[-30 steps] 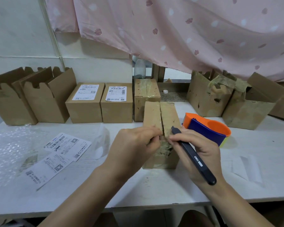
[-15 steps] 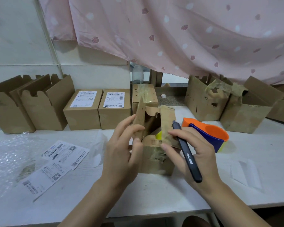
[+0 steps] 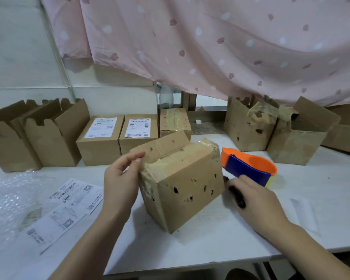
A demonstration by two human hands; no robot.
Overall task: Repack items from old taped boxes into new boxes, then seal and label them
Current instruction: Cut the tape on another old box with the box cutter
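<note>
Box, old, taped point(image 3: 182, 184): centre of white table point(image 3: 210, 243), tilted, one lower corner toward me. Brown tape across top, ragged holes in front face, one top flap point(image 3: 160, 145) raised at the back.
My L hand point(image 3: 119, 184): against the box's left end, fingers curled, tips gripping the flap's edge.
My R hand point(image 3: 257, 201): on the tabletop just right of the box, curled round a black pen-shaped tool point(image 3: 236, 196); pen or cutter, can't tell.
Tape dispenser point(image 3: 249, 166), orange & blue: behind my R hand, near the box's right end.
Shipping labels point(image 3: 69, 205), loose, several sheets: on table left of my L arm.
Bubble wrap point(image 3: 6, 199): far left of table.
Sealed boxes point(image 3: 101, 150), 2 pcs, labels on top: back row, side by side.
Second taped box point(image 3: 175, 123): back row, just right of the sealed pair.
Open new boxes point(image 3: 55, 136), flaps up: back left.
Torn old boxes point(image 3: 249, 128), open: back right.
Backing paper point(image 3: 303, 211): right of my R hand.
Pink curtain point(image 3: 210, 47): hangs above the back row.
</note>
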